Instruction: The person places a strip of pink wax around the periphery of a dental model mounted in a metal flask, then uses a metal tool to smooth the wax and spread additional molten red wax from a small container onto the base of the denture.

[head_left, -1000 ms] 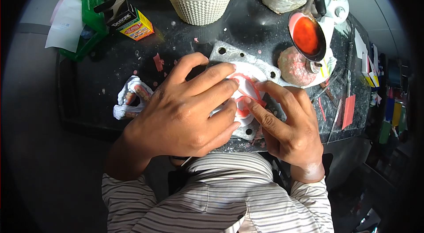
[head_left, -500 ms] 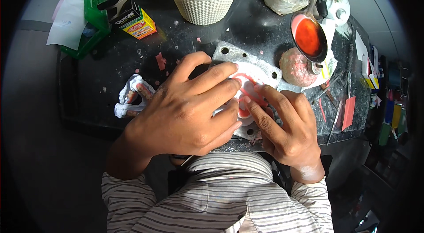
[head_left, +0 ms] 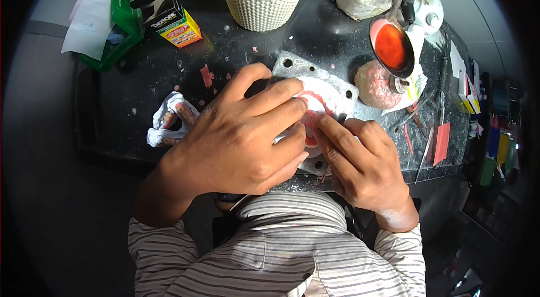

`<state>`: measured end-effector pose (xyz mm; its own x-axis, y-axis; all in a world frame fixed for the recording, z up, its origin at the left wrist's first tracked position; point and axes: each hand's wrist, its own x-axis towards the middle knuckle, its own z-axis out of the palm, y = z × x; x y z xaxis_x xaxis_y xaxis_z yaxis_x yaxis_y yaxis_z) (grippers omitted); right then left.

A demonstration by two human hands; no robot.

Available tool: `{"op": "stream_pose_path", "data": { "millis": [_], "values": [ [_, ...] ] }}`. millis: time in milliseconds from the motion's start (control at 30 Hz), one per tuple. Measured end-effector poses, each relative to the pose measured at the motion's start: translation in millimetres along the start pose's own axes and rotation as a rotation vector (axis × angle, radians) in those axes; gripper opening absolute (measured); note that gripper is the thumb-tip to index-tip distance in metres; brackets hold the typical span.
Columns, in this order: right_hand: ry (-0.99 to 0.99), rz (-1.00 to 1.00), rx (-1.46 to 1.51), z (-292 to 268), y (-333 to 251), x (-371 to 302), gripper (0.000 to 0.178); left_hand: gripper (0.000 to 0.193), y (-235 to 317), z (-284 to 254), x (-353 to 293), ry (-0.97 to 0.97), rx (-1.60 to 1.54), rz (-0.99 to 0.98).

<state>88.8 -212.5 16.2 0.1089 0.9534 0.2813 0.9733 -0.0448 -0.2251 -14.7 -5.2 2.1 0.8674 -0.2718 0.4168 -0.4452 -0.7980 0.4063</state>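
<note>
A grey metal dental flask half (head_left: 329,79) with bolt holes at its corners lies near the table's front edge. White plaster (head_left: 328,93) fills it, with a curved pink wax piece (head_left: 310,97) set in the plaster. My left hand (head_left: 242,131) lies over the flask's left side, gripping it with bent fingers, their tips on the plaster and wax. My right hand (head_left: 360,162) is closed, its index and middle fingers together and pressing on the wax. Its thumb is hidden. Beside my left wrist sits a white plaster mould with denture teeth (head_left: 164,118), partly covered.
A white woven basket (head_left: 264,7) of tools and a small coloured box (head_left: 179,30) stand at the back. On the right are a ladle of red liquid (head_left: 388,48), a wax-spattered round burner (head_left: 376,84), a pink wax strip (head_left: 442,144) and thin tools. A green crate (head_left: 125,13) stands far left.
My right index and middle fingertips, apart before, have come together on the wax. The right hand has shifted slightly. My left hand stays almost in place.
</note>
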Motion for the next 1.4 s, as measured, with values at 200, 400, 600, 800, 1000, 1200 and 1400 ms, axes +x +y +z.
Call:
{"op": "stream_pose_path", "data": {
  "millis": [200, 400, 600, 800, 1000, 1200, 1400],
  "values": [
    [0.002, -0.007, 0.008, 3.0, 1.6, 0.4, 0.042, 0.022, 0.2, 0.3, 0.1, 0.008, -0.001, 0.004],
    [0.021, 0.007, 0.031, 3.7, 0.4, 1.5, 0.045, 0.021, -0.3, -0.5, -0.8, -0.006, -0.001, 0.003],
    [0.005, 0.035, 0.059, 1.1, 0.7, -1.4, 0.046, 0.020, 2.3, 1.9, 0.2, 0.011, 0.021, 0.013],
    [0.042, 0.017, 0.040, 5.3, 4.3, -5.6, 0.039, 0.018, 1.3, 5.0, 0.0, -0.001, -0.012, 0.023],
    [0.033, 0.007, 0.031, 7.0, 5.3, -8.6, 0.039, 0.018, 2.6, 2.6, 0.0, -0.024, -0.002, 0.022],
    [0.078, -0.016, 0.028, 11.5, 8.1, -13.8, 0.055, 0.018, 3.2, 2.9, 1.0, -0.023, -0.006, 0.018],
    [0.050, 0.074, 0.042, 15.1, 9.6, -27.0, 0.078, 0.016, 4.1, 4.7, 2.5, -0.014, 0.008, 0.015]
  ]
}}
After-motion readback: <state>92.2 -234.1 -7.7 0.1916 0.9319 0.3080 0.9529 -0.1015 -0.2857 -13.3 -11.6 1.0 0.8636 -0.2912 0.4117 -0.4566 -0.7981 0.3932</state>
